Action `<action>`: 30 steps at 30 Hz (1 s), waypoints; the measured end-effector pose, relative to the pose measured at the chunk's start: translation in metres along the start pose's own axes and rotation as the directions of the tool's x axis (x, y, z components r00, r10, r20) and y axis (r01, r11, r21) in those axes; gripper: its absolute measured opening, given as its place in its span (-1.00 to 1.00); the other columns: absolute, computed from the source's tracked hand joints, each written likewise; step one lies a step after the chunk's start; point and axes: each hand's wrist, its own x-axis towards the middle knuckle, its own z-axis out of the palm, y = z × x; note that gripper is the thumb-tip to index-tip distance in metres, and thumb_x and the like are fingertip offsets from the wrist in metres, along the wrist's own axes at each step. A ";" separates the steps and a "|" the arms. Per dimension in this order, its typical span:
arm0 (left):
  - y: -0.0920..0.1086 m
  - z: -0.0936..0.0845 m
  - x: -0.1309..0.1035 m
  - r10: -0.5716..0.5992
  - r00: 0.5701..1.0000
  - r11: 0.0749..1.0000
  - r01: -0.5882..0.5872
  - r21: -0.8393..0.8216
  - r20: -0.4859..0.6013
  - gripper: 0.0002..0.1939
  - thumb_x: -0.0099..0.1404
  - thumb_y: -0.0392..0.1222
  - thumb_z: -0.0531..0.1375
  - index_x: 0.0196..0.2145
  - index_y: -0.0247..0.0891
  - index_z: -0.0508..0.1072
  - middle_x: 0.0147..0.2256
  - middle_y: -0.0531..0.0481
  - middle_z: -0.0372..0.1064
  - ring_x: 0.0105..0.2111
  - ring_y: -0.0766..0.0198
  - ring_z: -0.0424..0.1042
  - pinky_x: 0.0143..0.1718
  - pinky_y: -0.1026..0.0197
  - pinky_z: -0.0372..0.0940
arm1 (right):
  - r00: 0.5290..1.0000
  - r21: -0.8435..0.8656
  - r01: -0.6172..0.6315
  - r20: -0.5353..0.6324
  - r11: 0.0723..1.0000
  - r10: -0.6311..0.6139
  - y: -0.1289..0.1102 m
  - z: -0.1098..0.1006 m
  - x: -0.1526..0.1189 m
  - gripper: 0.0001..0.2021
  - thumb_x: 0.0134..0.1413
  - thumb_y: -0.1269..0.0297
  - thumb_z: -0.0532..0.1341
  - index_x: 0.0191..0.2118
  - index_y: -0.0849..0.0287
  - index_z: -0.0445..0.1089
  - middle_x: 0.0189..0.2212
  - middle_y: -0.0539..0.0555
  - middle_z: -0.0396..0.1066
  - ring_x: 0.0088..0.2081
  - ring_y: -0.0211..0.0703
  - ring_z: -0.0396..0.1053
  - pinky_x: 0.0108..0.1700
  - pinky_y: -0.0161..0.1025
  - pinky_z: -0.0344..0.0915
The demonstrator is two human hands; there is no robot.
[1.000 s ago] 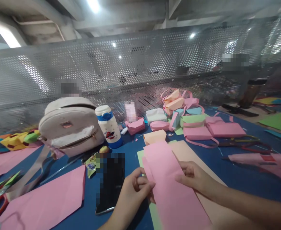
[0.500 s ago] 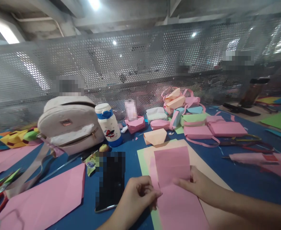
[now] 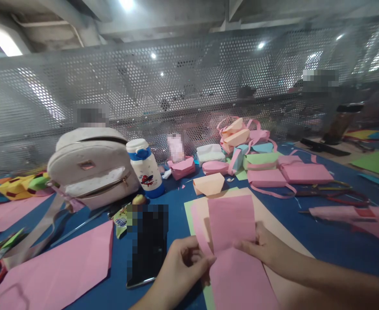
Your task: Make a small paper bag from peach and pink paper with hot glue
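Note:
Between my hands is a piece of pink paper point(image 3: 233, 224), creased across its middle, with its upper part raised. My left hand point(image 3: 189, 262) pinches its left edge between thumb and fingers, where a narrow pink flap point(image 3: 198, 224) bends away to the left. On the right side, my right hand point(image 3: 267, 247) grips it with the thumb in front and the fingers behind. Beneath lie a peach sheet point(image 3: 289, 241) and a light green sheet point(image 3: 189, 217). A small folded peach paper bag point(image 3: 209, 184) sits just beyond them.
Left of my hands lie a phone point(image 3: 150, 245) and a large pink sheet point(image 3: 60, 262). Behind stand a white backpack point(image 3: 92, 168) and a bottle point(image 3: 146, 170). Several paper bags point(image 3: 267, 176) are piled at the back. A pink glue gun point(image 3: 351, 213) and scissors point(image 3: 344, 191) rest at right.
The narrow flap on the left has spread farther from the raised pink part, widening the gap between them. Both hands keep their hold and have barely moved.

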 end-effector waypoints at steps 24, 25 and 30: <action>-0.001 -0.003 -0.002 0.003 1.000 0.999 -0.003 0.049 -0.003 -0.64 0.17 0.05 0.31 -0.45 -0.36 0.55 -0.62 0.00 0.34 -0.64 0.35 0.32 -0.52 0.32 0.24 | 0.997 -0.198 0.060 0.062 0.978 -0.048 -0.001 0.000 -0.003 -0.50 -0.12 -0.08 0.38 -0.15 0.18 0.39 -0.14 0.19 0.49 -0.06 0.16 0.43 -0.09 -0.02 0.41; -0.001 -0.003 -0.002 0.002 1.000 0.999 -0.002 0.050 -0.002 -0.64 0.17 0.06 0.31 -0.44 -0.37 0.55 -0.61 0.00 0.35 -0.64 0.35 0.32 -0.53 0.32 0.24 | 0.999 -0.209 0.033 0.040 0.977 -0.025 0.000 -0.001 -0.003 -0.48 -0.13 -0.10 0.38 -0.16 0.20 0.38 -0.15 0.21 0.48 -0.07 0.18 0.44 -0.10 -0.01 0.41; 0.001 -0.001 -0.004 -0.026 0.999 0.999 0.027 0.043 -0.025 -0.65 0.11 0.04 0.37 -0.47 -0.36 0.56 -0.64 0.01 0.34 -0.66 0.37 0.33 -0.57 0.36 0.19 | 0.998 -0.224 -0.057 -0.031 0.973 0.051 0.012 -0.002 0.001 -0.36 -0.21 -0.20 0.37 -0.17 0.25 0.31 -0.13 0.30 0.44 -0.09 0.23 0.43 -0.09 0.07 0.40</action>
